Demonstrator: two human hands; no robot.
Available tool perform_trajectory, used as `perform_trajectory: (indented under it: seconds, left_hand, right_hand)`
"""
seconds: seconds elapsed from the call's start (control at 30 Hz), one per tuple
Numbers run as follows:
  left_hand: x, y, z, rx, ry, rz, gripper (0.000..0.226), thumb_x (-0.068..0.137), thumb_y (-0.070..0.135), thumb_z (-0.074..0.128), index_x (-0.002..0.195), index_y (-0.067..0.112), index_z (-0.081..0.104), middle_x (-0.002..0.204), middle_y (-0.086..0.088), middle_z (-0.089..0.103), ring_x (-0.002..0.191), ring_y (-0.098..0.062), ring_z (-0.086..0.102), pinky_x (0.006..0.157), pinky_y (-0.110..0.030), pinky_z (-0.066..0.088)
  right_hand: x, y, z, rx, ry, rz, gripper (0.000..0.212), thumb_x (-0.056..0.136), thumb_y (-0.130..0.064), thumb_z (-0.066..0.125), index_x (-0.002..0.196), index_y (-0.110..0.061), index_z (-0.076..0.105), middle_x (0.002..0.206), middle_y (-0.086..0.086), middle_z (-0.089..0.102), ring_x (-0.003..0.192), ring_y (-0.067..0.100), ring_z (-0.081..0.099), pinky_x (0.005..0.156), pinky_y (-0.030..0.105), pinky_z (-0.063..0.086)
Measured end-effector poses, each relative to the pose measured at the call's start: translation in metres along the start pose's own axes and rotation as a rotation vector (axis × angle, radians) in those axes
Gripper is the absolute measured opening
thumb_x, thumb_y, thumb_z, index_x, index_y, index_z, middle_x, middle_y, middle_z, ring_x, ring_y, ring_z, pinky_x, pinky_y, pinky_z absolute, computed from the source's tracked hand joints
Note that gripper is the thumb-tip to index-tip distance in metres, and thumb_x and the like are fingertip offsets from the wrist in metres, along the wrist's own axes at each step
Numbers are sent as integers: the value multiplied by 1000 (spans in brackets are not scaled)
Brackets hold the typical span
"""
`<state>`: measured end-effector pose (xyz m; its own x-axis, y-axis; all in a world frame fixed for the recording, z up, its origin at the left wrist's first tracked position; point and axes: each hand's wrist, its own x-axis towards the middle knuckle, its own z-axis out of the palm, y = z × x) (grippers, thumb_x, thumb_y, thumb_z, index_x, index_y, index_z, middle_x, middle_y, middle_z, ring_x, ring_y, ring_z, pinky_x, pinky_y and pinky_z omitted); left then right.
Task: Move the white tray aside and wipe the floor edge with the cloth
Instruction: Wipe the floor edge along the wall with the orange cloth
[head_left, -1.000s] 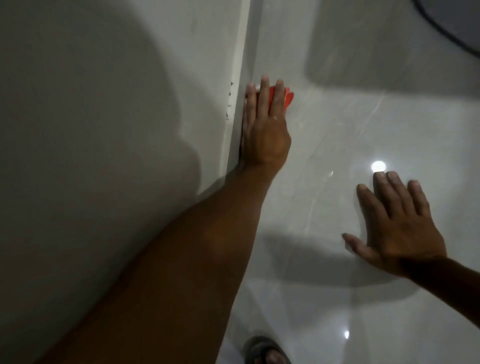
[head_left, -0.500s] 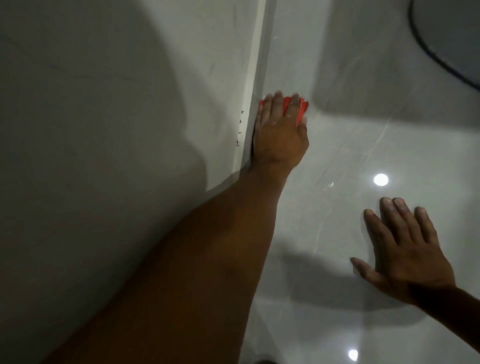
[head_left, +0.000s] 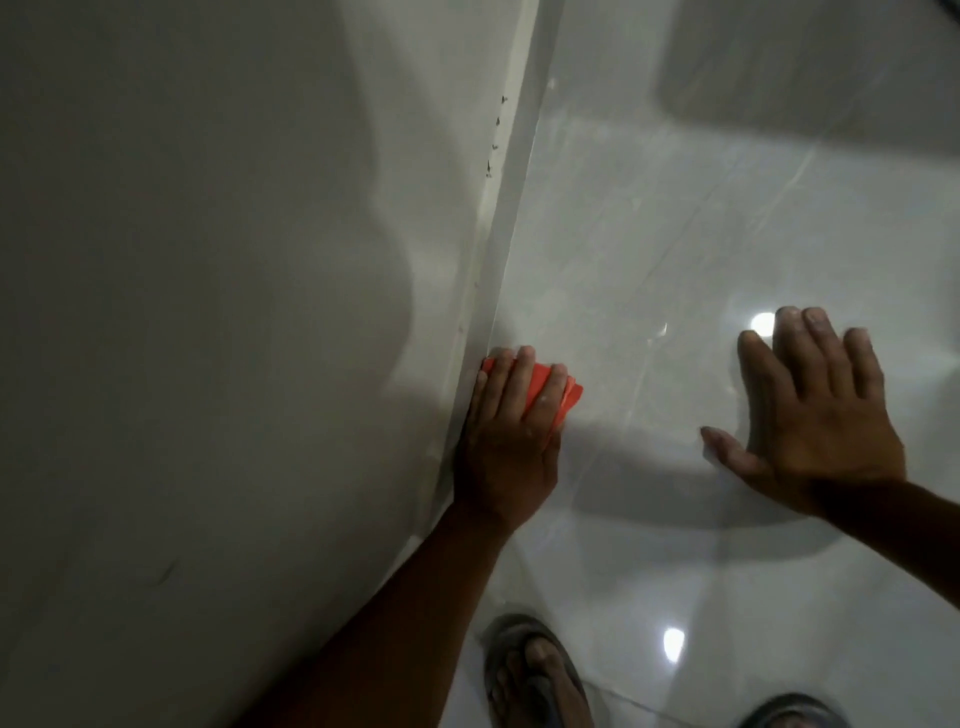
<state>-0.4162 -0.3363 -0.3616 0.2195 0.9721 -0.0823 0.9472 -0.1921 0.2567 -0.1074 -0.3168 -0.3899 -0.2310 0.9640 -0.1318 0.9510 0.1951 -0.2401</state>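
My left hand (head_left: 506, 441) presses a folded orange-red cloth (head_left: 543, 389) flat on the glossy white floor, right against the floor edge (head_left: 501, 291) where the pale skirting meets the tiles. The fingers lie over the cloth, and only its far part shows beyond the fingertips. My right hand (head_left: 815, 415) rests flat on the floor with fingers spread and nothing in it, well to the right of the cloth. No white tray is in view.
A grey-white wall (head_left: 208, 312) fills the left half, with small dark specks (head_left: 496, 135) near the skirting further ahead. My two sandalled feet (head_left: 535, 675) (head_left: 795, 714) show at the bottom. Ceiling lights glare on the floor tiles (head_left: 675, 234).
My left hand has slid the cloth back along the floor edge toward me. The dark specks on the wall now lie well ahead of it. My right hand stays flat on the floor.
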Motion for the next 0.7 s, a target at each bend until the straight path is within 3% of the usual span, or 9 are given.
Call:
perform_trajectory:
  seconds: [0.27, 0.7]
  left_hand:
    - [49, 2, 5, 28, 90, 27, 45, 101, 19, 53, 146, 18, 53, 155, -17, 49, 148, -40, 37, 123, -57, 31]
    - [304, 4, -20, 346, 40, 253, 63, 97, 12, 43, 158, 25, 29, 167, -8, 29, 157, -39, 14, 126, -62, 7]
  right_hand:
    - [0, -1, 2, -13, 44, -15, 103, 81, -75, 46, 159, -8, 35, 169, 25, 26, 160, 40, 18, 131, 56, 6]
    - [0, -1, 0, -43, 76, -39, 94, 87, -68, 47, 156, -5, 38, 166, 29, 31, 157, 43, 24, 130, 58, 12]
